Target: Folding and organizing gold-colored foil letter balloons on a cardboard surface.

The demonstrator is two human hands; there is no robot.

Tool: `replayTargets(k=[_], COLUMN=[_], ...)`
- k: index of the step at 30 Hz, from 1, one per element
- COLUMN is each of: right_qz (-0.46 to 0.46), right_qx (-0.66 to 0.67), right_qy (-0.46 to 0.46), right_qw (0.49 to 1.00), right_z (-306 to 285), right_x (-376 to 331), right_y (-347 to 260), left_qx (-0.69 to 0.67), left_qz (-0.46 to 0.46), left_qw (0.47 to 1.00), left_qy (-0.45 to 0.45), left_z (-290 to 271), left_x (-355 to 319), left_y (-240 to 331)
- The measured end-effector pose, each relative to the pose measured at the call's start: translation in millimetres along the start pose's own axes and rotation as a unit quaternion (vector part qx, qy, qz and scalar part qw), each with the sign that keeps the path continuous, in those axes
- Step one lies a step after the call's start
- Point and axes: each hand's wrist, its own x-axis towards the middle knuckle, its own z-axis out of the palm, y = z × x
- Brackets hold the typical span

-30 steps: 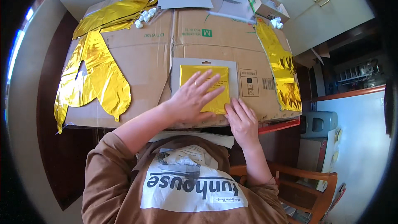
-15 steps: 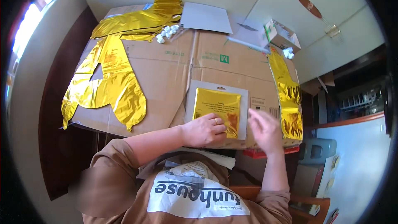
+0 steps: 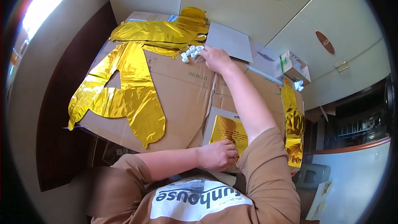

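Under our left hand (image 3: 217, 155), close to our body, lies the flat packet with the gold foil sheet (image 3: 229, 129) inside its pale card frame. The hand rests on its near edge, fingers curled loosely and pressing down, holding it in place rather than gripping it. A second ago both our hands were on this packet, side by side; half a second ago the right one had lifted just off it. Now our right hand (image 3: 215, 58) has stretched well away, across the cardboard sheet (image 3: 182, 95) to its far side, and its fingertips touch the little cluster of white plastic pieces (image 3: 190, 53) lying there. Whether the fingers have closed on one of them we cannot tell: the hand looks narrowed, pinching toward the cluster, but the pieces are too small to read.

Just past that hand lies a grey card sheet (image 3: 229, 41), and to its left the crumpled gold foil balloons (image 3: 161, 31), with a large flat gold balloon (image 3: 124, 95) spread well to the left of both hands. To the right of our reaching forearm runs another strip of gold foil (image 3: 293, 128), with a small white and green box (image 3: 295, 67) beyond it.

We judge that the work has shifted from the packet itself to fetching one of the white pieces, while the left hand keeps the packet steady for its return.
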Motion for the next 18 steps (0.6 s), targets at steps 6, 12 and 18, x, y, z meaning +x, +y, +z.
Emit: replayTargets(k=[6, 12, 18], right_qz=[-0.076, 0.203, 0.339], right_qx=[0.08, 0.423, 0.42], right_qy=[0.039, 0.189, 0.294], right_qw=[0.993, 0.862, 0.788], right_z=[-15.9, -89.9, -88.0], right_x=[-56.1, -235.4, -419.6], right_y=[-18.7, -57.5, -130.4], left_qx=[0.012, -0.017, -0.001], left_qz=[-0.012, -0.012, 0.008], left_qw=[1.0, 1.0, 1.0], left_qy=[0.0, -0.012, 0.007], left_z=[4.6, 6.8, 1.0], left_x=[-2.0, -7.7, 1.6], left_y=[0.4, -1.7, 2.8])
